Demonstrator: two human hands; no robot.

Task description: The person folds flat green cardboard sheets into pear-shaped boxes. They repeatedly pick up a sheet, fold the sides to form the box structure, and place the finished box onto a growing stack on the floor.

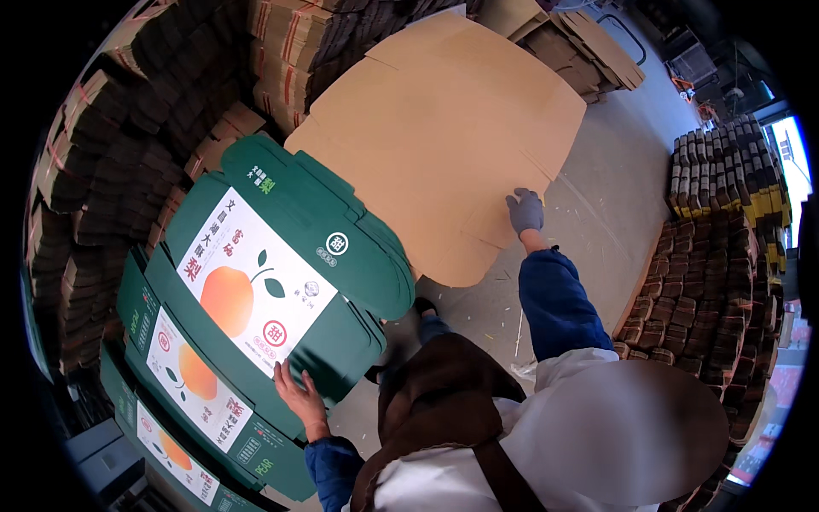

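Note:
My left hand (300, 399), bare, rests with its fingers apart at the near edge of a green printed cardboard box blank (358, 256). That blank lies flat and carries a white panel with an orange fruit picture. Beyond it and to the right spreads a large plain brown cardboard sheet (452, 128), with cut flaps and crease lines. My right hand (525, 212), in a grey glove, is closed at the right edge of this brown sheet; part of its grip is hidden. Both of my arms wear blue sleeves.
More green printed blanks (192, 375) lie stepped at the lower left. Tall bundled cardboard stacks (128, 128) line the left and back. Other bundles (691, 299) stand on the right. Scraps litter the grey floor (597, 188). Brown cardboard (589, 51) is piled at the back.

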